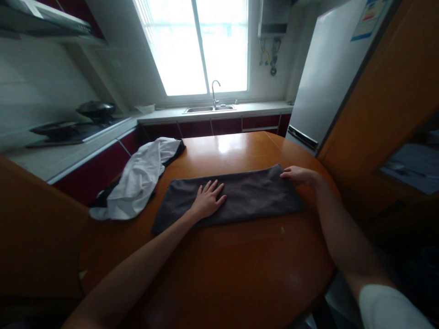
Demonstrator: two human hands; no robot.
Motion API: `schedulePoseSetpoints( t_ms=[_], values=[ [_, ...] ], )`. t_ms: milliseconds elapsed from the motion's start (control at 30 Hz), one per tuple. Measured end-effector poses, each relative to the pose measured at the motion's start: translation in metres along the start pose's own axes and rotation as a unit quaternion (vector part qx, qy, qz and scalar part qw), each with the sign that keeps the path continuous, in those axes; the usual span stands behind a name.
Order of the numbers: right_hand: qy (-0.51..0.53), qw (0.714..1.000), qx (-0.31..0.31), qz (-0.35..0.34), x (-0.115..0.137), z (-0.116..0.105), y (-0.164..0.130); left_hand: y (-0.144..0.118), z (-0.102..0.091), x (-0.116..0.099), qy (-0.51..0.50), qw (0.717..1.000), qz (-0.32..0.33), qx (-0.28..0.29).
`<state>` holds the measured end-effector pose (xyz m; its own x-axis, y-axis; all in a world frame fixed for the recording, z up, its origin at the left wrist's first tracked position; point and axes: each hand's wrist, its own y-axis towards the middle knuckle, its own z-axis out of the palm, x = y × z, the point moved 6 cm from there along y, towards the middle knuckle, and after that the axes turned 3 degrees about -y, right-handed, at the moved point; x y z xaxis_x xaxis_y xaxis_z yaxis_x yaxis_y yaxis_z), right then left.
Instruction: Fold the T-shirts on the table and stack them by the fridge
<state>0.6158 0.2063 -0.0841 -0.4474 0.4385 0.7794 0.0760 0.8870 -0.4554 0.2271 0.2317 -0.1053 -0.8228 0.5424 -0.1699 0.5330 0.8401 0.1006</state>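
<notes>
Dark grey towel (240,194), folded into a long strip, lying flat across the middle of the round orange wooden table (222,274). Left hand (207,199) spread palm-down on the towel's left half, fingers splayed, gripping nothing. Right hand (297,175) at the towel's far right corner, fingers curled onto the edge of the cloth; whether pinching it or merely resting there, impossible to tell. Just left of the towel, apart from it, a crumpled white garment (137,183) draped over something dark and hanging off the table's edge. Beyond the table, a counter with a steel sink (209,109) and tap under a bright window (199,45); a wok (96,109) on the stove at left; a white fridge (325,77) at right.
</notes>
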Motion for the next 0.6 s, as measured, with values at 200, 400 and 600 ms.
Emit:
schedulePoseSetpoints(
  t_ms=[200,400,600],
  values=[
    [0.096,0.99,0.062,-0.081,0.008,-0.003,-0.01,0.001,0.001,0.001,-0.013,1.0,0.0,-0.006],
    [0.148,0.976,0.002,-0.161,0.038,0.014,-0.013,0.0,0.001,0.0,-0.027,1.0,0.001,-0.013],
    [0.225,0.948,-0.058,-0.217,0.077,0.066,-0.025,0.0,-0.022,-0.023,-0.132,0.986,0.049,-0.091]
  ],
)
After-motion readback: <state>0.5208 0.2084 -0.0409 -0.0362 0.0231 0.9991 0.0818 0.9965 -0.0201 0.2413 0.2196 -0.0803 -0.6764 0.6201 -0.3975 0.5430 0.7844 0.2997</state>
